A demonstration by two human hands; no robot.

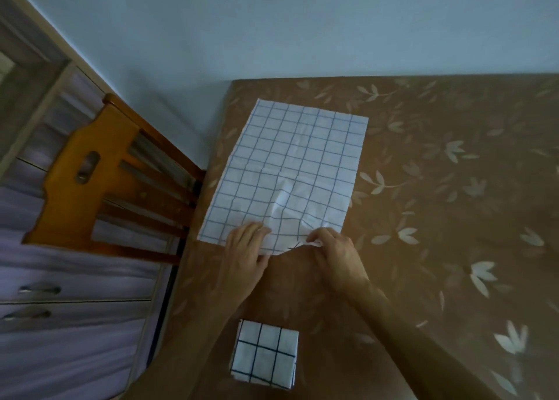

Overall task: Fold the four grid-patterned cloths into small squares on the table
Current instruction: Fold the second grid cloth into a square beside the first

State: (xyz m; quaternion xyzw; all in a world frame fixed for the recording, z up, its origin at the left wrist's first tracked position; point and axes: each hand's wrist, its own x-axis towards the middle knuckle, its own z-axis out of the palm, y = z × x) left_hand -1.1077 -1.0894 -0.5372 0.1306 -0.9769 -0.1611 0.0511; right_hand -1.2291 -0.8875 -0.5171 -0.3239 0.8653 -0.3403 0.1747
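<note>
Head view: one folded cloth [264, 354] lies as a small square at the table's [438, 218] near edge. A second cloth [290, 172] is spread flat farther back and, by my reckoning, is barely started. No others show. The right hand [335, 251] pinches its near edge. The left hand [246, 248] rests on that edge, but its grip is unclear.

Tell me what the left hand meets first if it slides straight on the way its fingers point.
The left hand rests on the spread cloth; straight on, it would likely run into the raised wrinkle near the cloth's middle.
</note>
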